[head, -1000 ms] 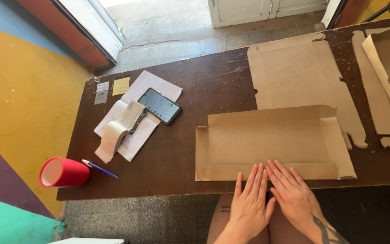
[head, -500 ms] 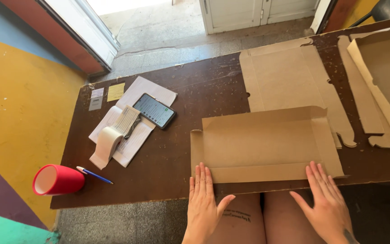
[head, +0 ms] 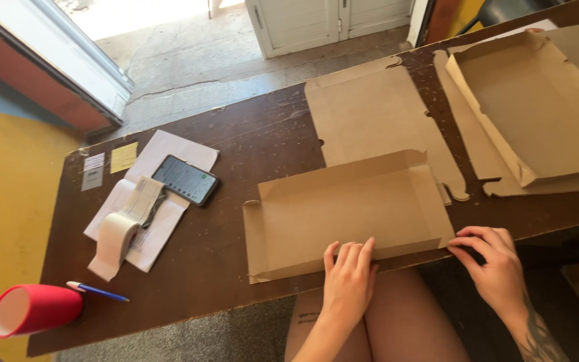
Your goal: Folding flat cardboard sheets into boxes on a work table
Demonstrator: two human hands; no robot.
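Observation:
A partly folded brown cardboard box [head: 350,201] lies flat on the dark wooden table [head: 263,141], its side flaps creased upward. My left hand [head: 348,278] reaches over the table's front edge. Its fingers lie together over the middle of the box's front flap, and the thumb is hidden below. My right hand [head: 494,265] is at the box's front right corner, fingers curled, with the fingertips pinching the corner tab. My knees show under the table edge.
A flat cardboard blank [head: 370,110] lies behind the box. An assembled tray-like box [head: 537,100] rests on more blanks at the right. On the left are a phone [head: 185,179] on papers [head: 169,149], a receipt roll [head: 115,236], a blue pen [head: 98,291] and a red cup [head: 31,310].
My left hand slid from the box's front left corner to the middle of the front flap. My right hand stayed at the right corner and curled its fingers. The view shifted right.

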